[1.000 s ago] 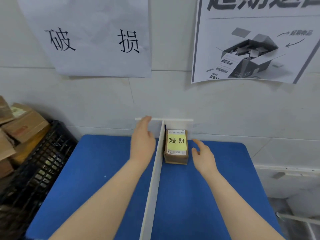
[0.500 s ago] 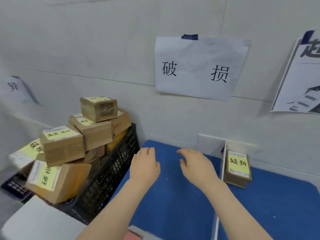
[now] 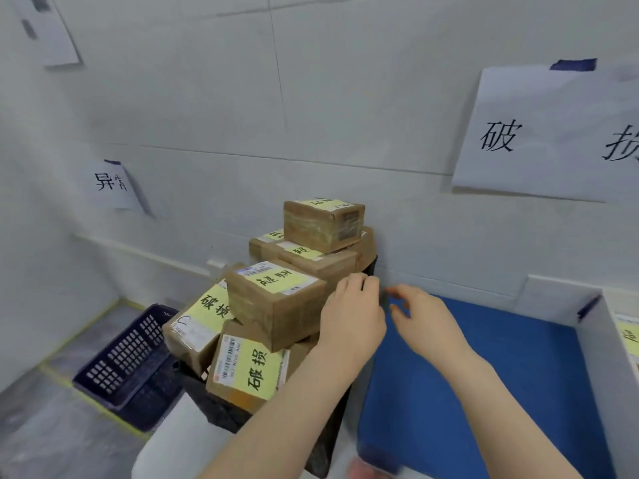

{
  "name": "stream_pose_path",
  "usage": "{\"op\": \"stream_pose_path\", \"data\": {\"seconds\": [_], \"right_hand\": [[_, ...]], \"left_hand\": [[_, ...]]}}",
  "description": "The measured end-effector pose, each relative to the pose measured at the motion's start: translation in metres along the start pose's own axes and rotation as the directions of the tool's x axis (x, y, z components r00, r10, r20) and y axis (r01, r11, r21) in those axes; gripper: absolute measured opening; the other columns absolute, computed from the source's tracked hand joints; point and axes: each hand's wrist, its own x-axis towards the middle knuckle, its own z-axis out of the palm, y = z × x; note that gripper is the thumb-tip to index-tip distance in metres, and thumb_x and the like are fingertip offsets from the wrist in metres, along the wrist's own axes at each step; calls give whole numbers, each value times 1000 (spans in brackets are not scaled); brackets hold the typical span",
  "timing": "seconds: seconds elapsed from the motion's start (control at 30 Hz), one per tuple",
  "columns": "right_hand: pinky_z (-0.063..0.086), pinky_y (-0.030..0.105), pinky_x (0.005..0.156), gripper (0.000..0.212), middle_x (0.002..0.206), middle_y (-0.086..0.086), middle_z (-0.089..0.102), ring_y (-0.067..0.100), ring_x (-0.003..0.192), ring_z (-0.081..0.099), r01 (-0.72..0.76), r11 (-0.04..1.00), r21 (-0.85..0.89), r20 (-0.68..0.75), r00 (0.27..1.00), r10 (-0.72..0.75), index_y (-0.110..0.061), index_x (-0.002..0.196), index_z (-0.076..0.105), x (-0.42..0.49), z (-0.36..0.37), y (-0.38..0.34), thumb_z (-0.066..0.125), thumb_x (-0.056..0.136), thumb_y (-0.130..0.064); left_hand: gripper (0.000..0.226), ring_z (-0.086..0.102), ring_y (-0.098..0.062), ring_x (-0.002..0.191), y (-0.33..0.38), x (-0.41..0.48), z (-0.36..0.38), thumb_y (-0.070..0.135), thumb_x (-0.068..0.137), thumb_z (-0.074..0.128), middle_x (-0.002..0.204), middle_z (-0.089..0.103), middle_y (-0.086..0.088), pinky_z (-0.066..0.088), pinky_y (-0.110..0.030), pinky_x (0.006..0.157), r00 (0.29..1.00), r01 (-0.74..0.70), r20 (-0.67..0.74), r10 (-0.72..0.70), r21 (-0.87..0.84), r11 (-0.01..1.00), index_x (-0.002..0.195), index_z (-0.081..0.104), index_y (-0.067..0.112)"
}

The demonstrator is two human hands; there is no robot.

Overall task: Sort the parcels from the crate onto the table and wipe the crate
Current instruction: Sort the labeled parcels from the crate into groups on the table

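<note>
Head view: brown labelled parcels [image 3: 276, 305] are sitting heaped in the black crate [image 3: 224, 414], just left of the blue table [image 3: 484, 375]. The left hand [image 3: 352, 316] is hovering beside the heap, fingers loosely curled and gripping nothing; contact cannot be told. The right hand [image 3: 420, 316] is hovering over the table edge, fingers apart, empty.

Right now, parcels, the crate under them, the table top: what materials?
Parcels: brown cardboard, with glossy clear tape bands and matte yellow paper labels.
Crate: black, probably moulded plastic judging by the faint mesh pattern on its wall. It is mostly hidden and blurred.
Table top: flat, matte blue, maybe laminate or a mat. I can't tell which.
</note>
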Motion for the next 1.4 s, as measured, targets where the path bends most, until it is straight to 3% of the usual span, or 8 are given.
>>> {"op": "stream_pose_path", "data": {"seconds": [0.17,0.33,0.5,0.63,0.8,1.03,1.23,1.4], "right_hand": [[52,37,85,34,117,-6,64,15,104,60,-6,999,50,-9,1000,6,-31,124,59,10,15,-29,49,93,-18],[37,5,71,30,115,-19,62,-8,96,53,54,975,216,-6,999,-54,-37,120,60,28,30,-66,46,97,-24],[37,12,74,26,108,-12,60,2,97,52,134,963,236,-19,991,-133,-29,112,64,42,55,-105,41,100,-33],[35,17,79,26,116,-11,57,0,99,50,102,953,285,37,992,-118,-30,112,66,41,69,-110,44,99,-34],[33,5,72,24,114,-14,54,-8,97,49,90,924,373,97,986,-135,-36,105,67,43,67,-116,50,95,-23],[37,24,95,35,130,-10,50,8,120,45,91,932,351,245,952,-185,-37,113,65,52,59,-124,53,88,-15],[29,19,92,38,133,-12,40,3,125,36,91,920,381,268,942,-204,-36,117,61,51,66,-130,53,88,-15],[31,2,80,37,132,-17,38,-8,118,34,163,908,385,168,955,-242,-39,111,60,36,67,-136,54,86,-12]], "left_hand": [[38,44,-22,119,-20,4,-22,14,89,45,128,50,-3,42,-34,91,998,-49,-48,49,-6,999,127,50,13],[37,50,-20,115,-57,0,-51,19,89,46,124,57,0,40,-35,99,960,165,-228,-163,-8,986,125,54,17],[45,33,-23,134,-97,-15,-59,28,88,48,145,40,-3,32,-45,108,842,496,-168,-513,-135,858,132,50,19],[50,23,-24,139,-106,-26,-56,36,89,47,155,20,0,36,-42,105,802,545,-84,-591,-304,782,135,46,19],[49,33,-20,134,-119,-36,-58,40,88,46,154,18,10,44,-42,98,818,509,-63,-572,-386,770,135,45,25],[54,38,-16,129,-128,-43,-65,46,85,37,155,13,17,49,-41,88,851,489,-32,-524,-314,814,136,40,31],[56,31,-13,135,-134,-53,-66,45,88,32,157,10,18,43,-36,90,898,416,-39,-438,-248,875,143,34,34],[58,23,-12,140,-130,-61,-65,47,86,30,156,16,18,45,-40,96,924,348,-81,-373,-221,911,143,34,36]]}}
